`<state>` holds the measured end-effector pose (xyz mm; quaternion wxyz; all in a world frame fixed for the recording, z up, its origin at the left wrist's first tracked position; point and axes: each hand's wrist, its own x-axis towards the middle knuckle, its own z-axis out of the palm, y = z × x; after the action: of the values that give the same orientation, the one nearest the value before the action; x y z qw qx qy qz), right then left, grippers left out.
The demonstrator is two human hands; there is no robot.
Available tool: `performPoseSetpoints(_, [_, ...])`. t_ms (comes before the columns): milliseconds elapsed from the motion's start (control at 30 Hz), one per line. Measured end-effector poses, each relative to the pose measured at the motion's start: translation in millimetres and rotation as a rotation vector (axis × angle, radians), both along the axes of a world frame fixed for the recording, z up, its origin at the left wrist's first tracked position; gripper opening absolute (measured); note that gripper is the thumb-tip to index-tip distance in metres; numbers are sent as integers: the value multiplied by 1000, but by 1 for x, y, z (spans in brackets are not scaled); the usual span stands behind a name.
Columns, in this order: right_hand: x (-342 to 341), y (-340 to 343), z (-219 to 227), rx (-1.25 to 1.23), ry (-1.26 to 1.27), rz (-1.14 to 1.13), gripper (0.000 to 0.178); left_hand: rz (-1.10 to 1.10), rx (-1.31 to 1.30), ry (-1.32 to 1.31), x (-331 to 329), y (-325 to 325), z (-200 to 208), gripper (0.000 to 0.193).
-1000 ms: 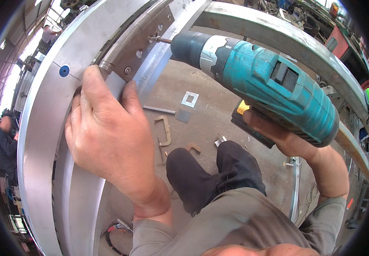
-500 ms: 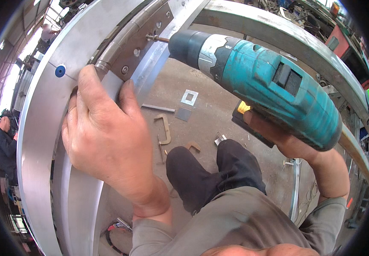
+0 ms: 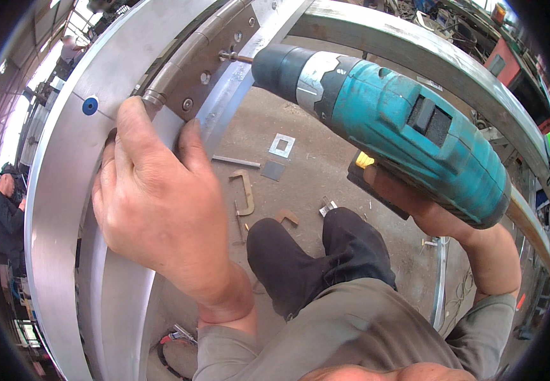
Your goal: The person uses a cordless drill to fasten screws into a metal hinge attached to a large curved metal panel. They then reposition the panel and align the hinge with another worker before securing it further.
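My right hand [image 3: 443,219], partly hidden beneath the tool, is closed around the handle of a teal and black cordless drill [image 3: 408,114]. Its driver bit [image 3: 242,58] points left and meets a screw [image 3: 225,56] at a hole in a brown-grey metal hinge [image 3: 189,79]. Another screw sits in the hinge's lowest hole, and the hole between the two looks unfilled. Just below the hinge, my left hand [image 3: 164,193] grips the silver metal frame [image 3: 56,209], thumb and forefinger by the hinge's lower end. Its other fingertips are hidden behind the frame edge.
A metal beam [image 3: 402,41] curves across the far side. On the floor lie a C-clamp [image 3: 245,193], a square plate with a cutout [image 3: 282,145], a dark plate [image 3: 273,170] and a metal bar [image 3: 237,161]. Another person [image 3: 8,209] is at the far left.
The rear of the drill has dipped very slightly, with its bit still at the same screw. My left hand stays where it was.
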<state>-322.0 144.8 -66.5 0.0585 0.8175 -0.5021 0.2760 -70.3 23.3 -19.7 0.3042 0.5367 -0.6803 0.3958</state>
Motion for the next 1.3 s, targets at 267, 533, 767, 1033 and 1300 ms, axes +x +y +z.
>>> performPoseSetpoints(267, [1, 0, 3, 239, -315, 39, 44, -10, 10, 11, 0, -1, 0, 57])
performPoseSetpoints(533, [1, -1, 1, 7, 14, -38, 46, -6, 1, -3, 0, -1, 0, 55])
performPoseSetpoints(767, [5, 3, 14, 249, -29, -132, 45, 7, -1, -9, 2, -1, -1, 55])
performPoseSetpoints(1033, [0, -1, 2, 4, 89, -30, 46, -9, 0, 5, 2, -1, 0, 55])
performPoseSetpoints(1300, [1, -1, 1, 97, -81, -20, 45, 18, 5, -2, 0, 1, -1, 55])
